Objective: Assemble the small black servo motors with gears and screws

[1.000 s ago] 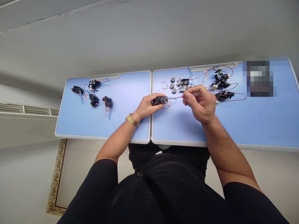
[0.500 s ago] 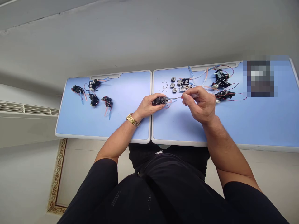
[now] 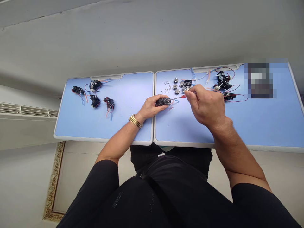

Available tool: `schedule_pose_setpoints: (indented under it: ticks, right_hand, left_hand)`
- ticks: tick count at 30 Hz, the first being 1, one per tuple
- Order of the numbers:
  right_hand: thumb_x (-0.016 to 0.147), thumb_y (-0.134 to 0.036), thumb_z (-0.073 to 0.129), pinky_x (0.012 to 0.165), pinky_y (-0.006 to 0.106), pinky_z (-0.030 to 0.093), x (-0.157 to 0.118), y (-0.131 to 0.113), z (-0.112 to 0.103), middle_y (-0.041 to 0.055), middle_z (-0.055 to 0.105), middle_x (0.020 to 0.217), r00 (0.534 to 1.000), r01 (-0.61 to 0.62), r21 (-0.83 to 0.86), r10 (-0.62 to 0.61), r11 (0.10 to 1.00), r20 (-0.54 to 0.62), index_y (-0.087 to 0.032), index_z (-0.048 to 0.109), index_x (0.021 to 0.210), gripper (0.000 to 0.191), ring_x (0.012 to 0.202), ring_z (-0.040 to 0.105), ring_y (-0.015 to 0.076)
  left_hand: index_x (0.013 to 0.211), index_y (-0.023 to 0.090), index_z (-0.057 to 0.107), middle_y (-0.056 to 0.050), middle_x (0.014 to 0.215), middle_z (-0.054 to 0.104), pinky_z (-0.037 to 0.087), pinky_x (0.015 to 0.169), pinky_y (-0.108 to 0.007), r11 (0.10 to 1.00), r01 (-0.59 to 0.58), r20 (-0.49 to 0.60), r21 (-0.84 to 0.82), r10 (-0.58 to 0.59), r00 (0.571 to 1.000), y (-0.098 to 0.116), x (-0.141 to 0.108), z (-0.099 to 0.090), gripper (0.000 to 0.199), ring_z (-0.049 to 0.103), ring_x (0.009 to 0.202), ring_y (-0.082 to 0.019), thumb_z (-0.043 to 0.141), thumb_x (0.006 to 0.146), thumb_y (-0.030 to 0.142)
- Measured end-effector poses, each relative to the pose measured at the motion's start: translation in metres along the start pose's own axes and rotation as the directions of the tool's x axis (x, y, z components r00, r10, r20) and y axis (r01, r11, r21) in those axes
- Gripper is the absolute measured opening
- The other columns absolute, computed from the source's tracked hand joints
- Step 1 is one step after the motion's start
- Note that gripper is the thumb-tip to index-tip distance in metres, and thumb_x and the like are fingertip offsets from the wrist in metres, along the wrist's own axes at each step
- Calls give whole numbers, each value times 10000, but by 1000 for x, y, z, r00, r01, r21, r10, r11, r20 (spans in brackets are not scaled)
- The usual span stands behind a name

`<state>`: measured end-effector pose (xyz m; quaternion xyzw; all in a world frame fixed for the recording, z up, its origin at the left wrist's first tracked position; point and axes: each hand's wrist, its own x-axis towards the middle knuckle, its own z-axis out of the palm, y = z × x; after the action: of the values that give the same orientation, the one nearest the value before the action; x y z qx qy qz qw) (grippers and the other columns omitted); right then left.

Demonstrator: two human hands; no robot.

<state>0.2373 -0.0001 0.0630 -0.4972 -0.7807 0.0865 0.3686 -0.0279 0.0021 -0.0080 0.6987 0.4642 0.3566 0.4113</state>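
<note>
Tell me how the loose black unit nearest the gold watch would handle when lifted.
The black unit would probably keep its shape, as its body looks like hard moulded plastic. The thin tubes trailing from it would likely dangle and sway. Its irregular outline makes rolling seem unlikely.

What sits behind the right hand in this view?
Past the right hand, a screwdriver shows its shaft and red front, and a black wired unit shows in part. Most of the screwdriver's handle and the unit's near end are covered; anything else there can't be seen.
</note>
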Motion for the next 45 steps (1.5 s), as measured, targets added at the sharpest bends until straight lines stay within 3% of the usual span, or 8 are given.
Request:
schedule_pose_setpoints:
  ticks: [7,15,19,25,31,37,42,45]
  right_hand:
    - [1114,-640,520,610,386,193,26,-21,-17,-12,411,549,976,93,-42,-83,995,200,-270,555,846,458,518,384,191]
    - [1030,-541,723,644,385,359,59,-17,-27,-30,408,527,906,127,113,-162,985,391,-290,601,856,329,544,485,219]
    - [1017,-589,725,611,380,364,64,-19,-24,-20,493,569,883,151,187,-218,971,416,-299,628,871,339,554,471,208]
    - [1011,-563,721,683,392,409,64,-29,-17,1,477,543,921,151,97,-176,984,348,-297,667,856,312,684,601,267]
    - [1020,-455,701,670,392,390,66,-26,-22,25,666,738,882,186,144,-230,972,412,-297,708,995,159,690,564,240]
    - [1038,-455,672,692,392,394,67,-26,-21,-8,500,570,894,186,56,-193,981,403,-301,669,908,201,664,564,251]
    - [1013,-358,636,658,386,360,70,-33,-26,25,685,813,855,216,84,-230,973,465,-295,671,1107,118,681,532,232]
    - [1035,-416,619,641,380,328,72,-41,-27,26,651,733,868,226,-9,-197,974,457,-281,670,1052,146,646,510,228]
  left_hand:
    - [1257,228,811,-56,1125,841,596,913,-343,993,26,-36,-111,-30,999,-2,1,2,431,739,959,-186,885,874,413]
    - [1248,218,820,-41,1077,817,576,848,-312,978,47,-37,-205,-56,998,-2,0,8,457,710,897,-167,900,848,425]
    - [1250,217,813,-45,1092,813,582,861,-322,978,54,-39,-201,-63,997,0,1,9,447,710,911,-173,887,858,419]
    - [1239,210,808,-47,1109,814,586,891,-332,978,31,-25,-208,-37,999,1,2,9,426,719,940,-183,878,863,397]
    - [1236,212,810,-39,1073,803,560,859,-325,975,34,-33,-219,-43,999,0,3,10,424,691,896,-170,876,860,395]
    - [1230,211,803,-50,1137,805,560,919,-339,981,17,-19,-195,-21,1000,2,2,8,409,705,956,-183,870,868,389]
    - [1233,209,789,-53,1144,794,556,917,-335,980,9,-11,-199,-12,1000,3,2,8,397,699,961,-181,855,889,396]
    - [1235,209,783,-54,1144,790,555,942,-341,978,-9,-8,-209,7,1000,3,2,8,407,700,990,-189,860,885,402]
